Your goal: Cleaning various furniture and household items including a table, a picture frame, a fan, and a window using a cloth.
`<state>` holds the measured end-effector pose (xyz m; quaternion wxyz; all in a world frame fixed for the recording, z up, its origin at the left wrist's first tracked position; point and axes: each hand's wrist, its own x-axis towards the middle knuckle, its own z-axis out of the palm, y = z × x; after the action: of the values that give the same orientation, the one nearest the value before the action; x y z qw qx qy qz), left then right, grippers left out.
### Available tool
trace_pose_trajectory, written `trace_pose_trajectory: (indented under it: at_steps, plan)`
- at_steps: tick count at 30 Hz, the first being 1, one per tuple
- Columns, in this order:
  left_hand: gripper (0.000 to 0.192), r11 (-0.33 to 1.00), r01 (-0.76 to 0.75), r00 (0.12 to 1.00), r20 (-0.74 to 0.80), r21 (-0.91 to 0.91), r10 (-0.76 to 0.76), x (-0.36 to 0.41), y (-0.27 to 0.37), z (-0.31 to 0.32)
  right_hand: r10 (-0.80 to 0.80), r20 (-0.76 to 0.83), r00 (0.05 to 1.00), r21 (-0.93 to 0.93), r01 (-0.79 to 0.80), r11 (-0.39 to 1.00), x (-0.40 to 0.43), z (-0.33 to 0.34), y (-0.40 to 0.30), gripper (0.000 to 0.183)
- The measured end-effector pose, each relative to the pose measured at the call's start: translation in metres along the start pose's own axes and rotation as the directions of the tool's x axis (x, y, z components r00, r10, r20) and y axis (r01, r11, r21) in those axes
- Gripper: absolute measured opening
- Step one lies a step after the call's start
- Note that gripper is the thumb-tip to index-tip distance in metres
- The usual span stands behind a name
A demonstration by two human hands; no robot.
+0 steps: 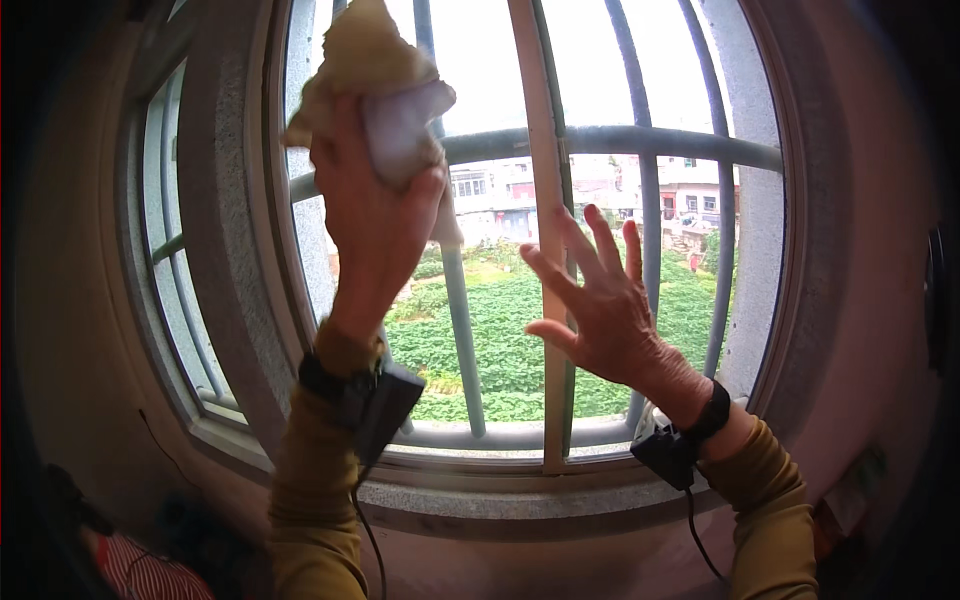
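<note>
My left hand point(379, 232) is raised to the upper left part of a sliding window and grips a bunched yellowish-brown cloth point(367, 56). A pale, blurred patch, perhaps another face of the cloth, shows beside the thumb. Cloth and hand are in front of the left glass pane point(495, 330); whether they touch it I cannot tell. Lower and to the right, my right hand point(611, 311) holds nothing. Its fingers are spread in front of the window's middle stile point(555, 420) and the right pane, with the fingertips near the stile.
Metal security bars point(461, 352) stand beyond the glass, with green plants and buildings outside. Below runs a stone sill point(480, 504). Black cabled devices point(390, 412) are strapped at both wrists. Another window point(169, 187) is at left. Red-and-white striped fabric point(150, 568) lies low left.
</note>
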<state>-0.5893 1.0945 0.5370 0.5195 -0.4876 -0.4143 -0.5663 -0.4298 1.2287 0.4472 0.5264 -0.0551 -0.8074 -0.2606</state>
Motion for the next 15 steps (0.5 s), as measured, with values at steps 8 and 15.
trace_pose_trajectory:
  at_steps: [8,15]
  plan:
    - [0.071,0.777,-0.389,0.917,0.122,0.495,0.380,0.082,-0.051,0.038,-0.009,-0.019,1.000,-0.114,0.007,0.993,-0.003,0.021,0.005,0.066]
    - [0.050,0.756,-0.333,0.925,0.040,0.564,0.378,0.140,-0.143,-0.034,-0.049,-0.066,0.997,-0.122,0.040,0.992,-0.003,0.021,0.001,0.066]
